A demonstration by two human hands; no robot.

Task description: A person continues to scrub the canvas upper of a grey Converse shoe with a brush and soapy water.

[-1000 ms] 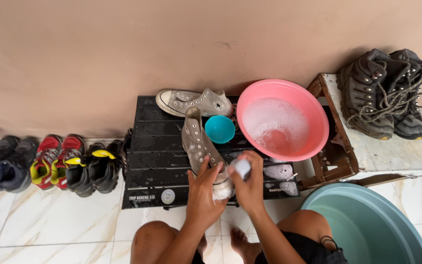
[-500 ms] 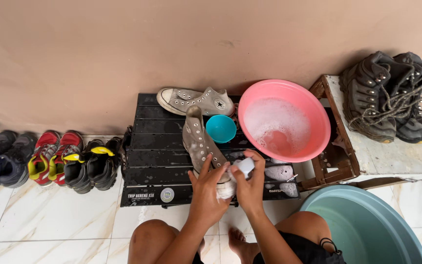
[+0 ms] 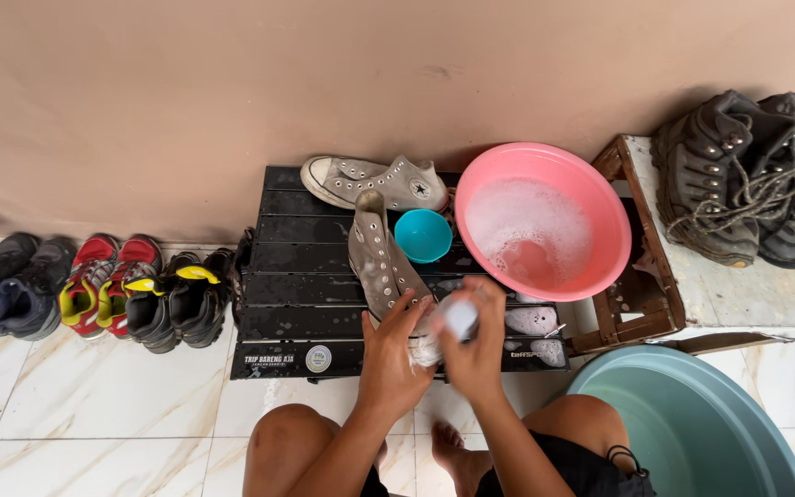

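grey sneaker under two hands on a low black desk

head view: a plain beige wall [image 3: 232, 83] rises behind a white marble-tiled floor [image 3: 94, 405]. against the wall stands a low black slatted desk [image 3: 301, 276]. on it a grey high-top sneaker [image 3: 381, 262] lies lengthwise, its toe toward the wall and its near end under the hands. the left hand [image 3: 396, 354] clasps the sneaker's near end. the right hand [image 3: 474, 345] is clenched around a small whitish object [image 3: 460, 317], blurred, pressed to the same end; what it is cannot be told. a second grey sneaker [image 3: 374, 181] lies on its side along the wall. a small teal bowl [image 3: 423, 235] sits just beside the held sneaker, touching a pink basin [image 3: 545, 221] of sudsy water. right of that, dark boots [image 3: 747, 179] rest on a wooden crate [image 3: 655, 276]. a green tub [image 3: 692, 433] sits by the right knee. small shoes [image 3: 94, 290] line the floor at left.
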